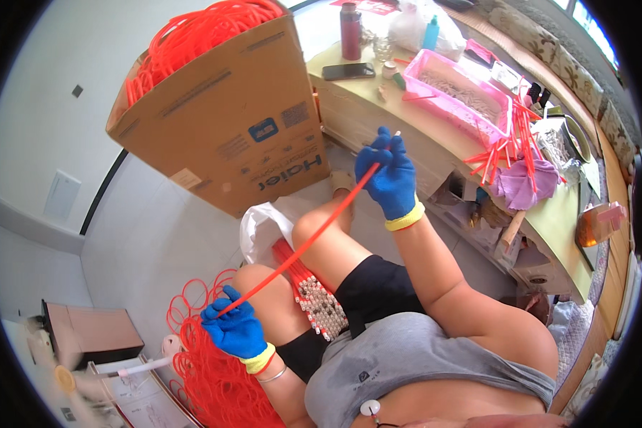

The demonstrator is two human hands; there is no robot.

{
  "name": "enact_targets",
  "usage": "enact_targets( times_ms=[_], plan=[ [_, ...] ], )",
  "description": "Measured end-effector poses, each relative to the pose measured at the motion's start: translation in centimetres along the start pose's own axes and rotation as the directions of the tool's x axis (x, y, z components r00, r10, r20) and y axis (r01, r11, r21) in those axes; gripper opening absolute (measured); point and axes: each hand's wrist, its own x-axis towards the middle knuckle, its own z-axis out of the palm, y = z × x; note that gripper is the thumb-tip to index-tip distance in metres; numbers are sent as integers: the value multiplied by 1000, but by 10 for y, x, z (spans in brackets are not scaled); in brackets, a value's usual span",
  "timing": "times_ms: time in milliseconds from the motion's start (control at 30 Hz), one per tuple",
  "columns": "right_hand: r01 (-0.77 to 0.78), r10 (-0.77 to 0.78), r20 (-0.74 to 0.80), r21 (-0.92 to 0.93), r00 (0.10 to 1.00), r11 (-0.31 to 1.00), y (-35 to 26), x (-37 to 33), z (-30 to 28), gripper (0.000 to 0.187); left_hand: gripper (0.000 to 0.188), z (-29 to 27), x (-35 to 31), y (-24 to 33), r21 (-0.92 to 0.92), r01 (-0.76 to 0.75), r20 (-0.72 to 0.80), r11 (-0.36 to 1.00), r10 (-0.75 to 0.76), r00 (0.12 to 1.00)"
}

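A long red tube (299, 252) stretches slantwise across my lap, held at both ends. My left hand (234, 328), in a blue glove with a yellow cuff, is closed round its lower end. My right hand (389, 175), gloved alike, pinches the upper end, where a small whitish tip sticks out past the fingers. Between my legs stands a bundle of red tubes (321, 307) with pale plugs in their near ends, partly inside a white plastic bag (259, 232). A heap of loose red tubing (217, 371) lies to the left of my left leg.
A big cardboard box (221, 121) full of coiled red tubing stands ahead. On the table at right are a pink basket (492, 135) of small pale pieces, short red tubes (499, 157), a purple cloth (526, 184), a phone (348, 71) and a dark red bottle (350, 32).
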Motion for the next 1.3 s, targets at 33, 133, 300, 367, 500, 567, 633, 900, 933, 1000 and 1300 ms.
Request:
enact_targets(
  times_ms=[33,133,300,367,500,567,633,900,933,1000,1300],
  plan=[
    [-116,112,131,22,985,993,-7,3,-11,27,25,11,2,5,45,-12,-14,999,13,1000],
    [-333,346,214,-96,913,938,-7,-11,5,35,34,21,8,21,-299,109,175,948,-58,983],
    [-109,447,311,-708,839,698,13,-63,54,38,42,58,-7,61,-3,181,593,984,-144,792],
    [-99,653,296,-862,698,497,14,-71,78,42,33,73,-16,80,379,142,607,915,-361,709],
    [465,876,218,-885,430,-8,45,-93,98,32,29,122,-46,75,928,-109,292,355,-515,806],
    [632,932,141,-767,335,-111,69,-107,98,34,22,136,-54,66,982,-160,187,98,-489,852],
    [761,935,122,-621,332,-189,84,-125,89,36,21,141,-56,58,965,-257,202,-57,-466,861],
    [910,954,164,-376,249,-173,82,-146,57,38,22,133,-67,42,915,-370,273,-162,-429,861],
    [907,958,148,-383,246,-173,82,-146,58,38,21,133,-68,42,914,-371,272,-166,-429,862],
    [920,964,153,-364,216,-148,84,-144,59,39,21,131,-68,41,911,-375,275,-170,-428,861],
    [978,853,518,-130,-72,161,94,-124,31,39,17,128,-66,33,927,-330,205,-179,-496,844]
  ],
)
